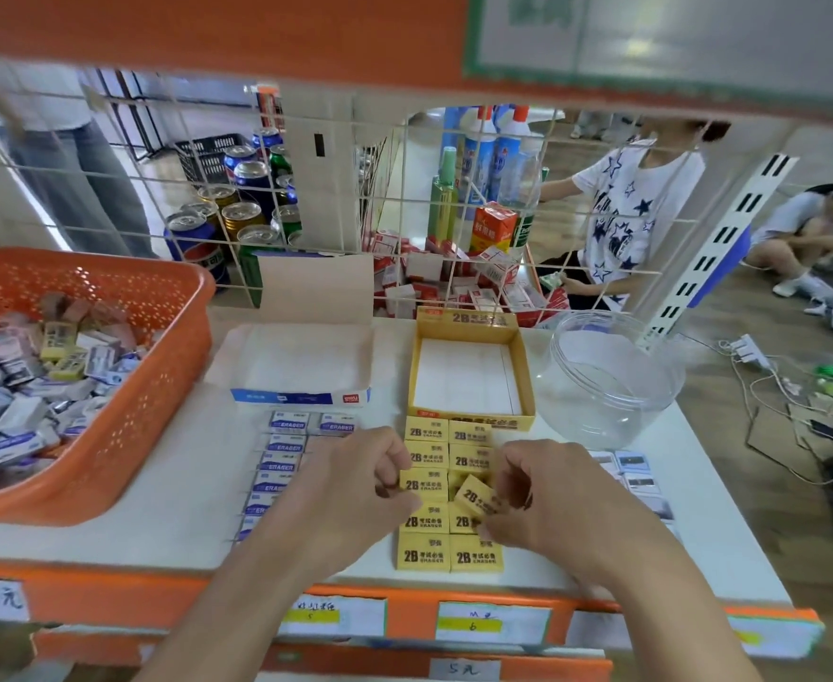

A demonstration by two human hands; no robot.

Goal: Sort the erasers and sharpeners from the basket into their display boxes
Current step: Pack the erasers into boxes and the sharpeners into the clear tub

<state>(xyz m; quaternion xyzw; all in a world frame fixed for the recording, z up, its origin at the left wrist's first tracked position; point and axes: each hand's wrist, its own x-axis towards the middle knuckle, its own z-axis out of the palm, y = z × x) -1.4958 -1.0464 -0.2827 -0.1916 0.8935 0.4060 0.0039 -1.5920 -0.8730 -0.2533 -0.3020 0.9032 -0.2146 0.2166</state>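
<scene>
Several yellow 2B erasers (424, 551) lie in two columns on the white shelf in front of an empty yellow display box (522, 374). My right hand (542, 489) pinches one tilted yellow eraser (476, 497) just above the right column. My left hand (362, 477) has curled fingers touching a yellow eraser (421, 484) in the left column. Left of them runs a column of blue-and-white erasers (281, 460) below an empty white-and-blue display box (301, 396). An orange basket (153, 386) at the left holds several mixed erasers and sharpeners.
A clear plastic jar (606, 381) lies on its side at the right of the shelf, with small dark-printed packs (635, 477) in front of it. A wire grid backs the shelf. Beyond it are cans, bottles, cartons and people.
</scene>
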